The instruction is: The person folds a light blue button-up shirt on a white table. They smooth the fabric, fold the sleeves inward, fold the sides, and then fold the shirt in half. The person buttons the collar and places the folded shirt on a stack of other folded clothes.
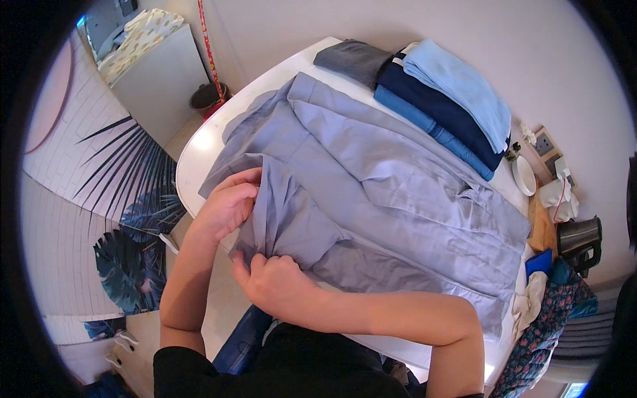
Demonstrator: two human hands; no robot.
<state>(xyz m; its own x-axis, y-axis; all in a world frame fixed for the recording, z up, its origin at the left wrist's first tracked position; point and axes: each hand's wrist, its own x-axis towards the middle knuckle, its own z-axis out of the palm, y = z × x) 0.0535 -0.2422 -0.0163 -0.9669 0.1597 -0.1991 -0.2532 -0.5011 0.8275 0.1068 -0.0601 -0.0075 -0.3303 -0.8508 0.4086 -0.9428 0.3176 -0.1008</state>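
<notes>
A grey, woven-cloth garment (328, 164) is spread across the white table, wrinkled, with its length running from far left to near right. My left hand (231, 204) pinches a raised fold at the garment's left end, its fingertips partly hidden behind the cloth. Closer to my body, my right hand (278, 283) is closed on the lower edge of that same end. Between the two hands the cloth hangs in several vertical pleats. A narrow section of the garment, perhaps a sleeve, lies along the side nearest me.
Folded clothes in light blue (458, 84), navy and denim blue are stacked at the table's back, beside a folded dark grey cloth (353, 62). A white bowl (523, 175), a black kettle (580, 241) and a floral cloth (537, 318) are at right. The white table (199, 149) has a rounded left edge.
</notes>
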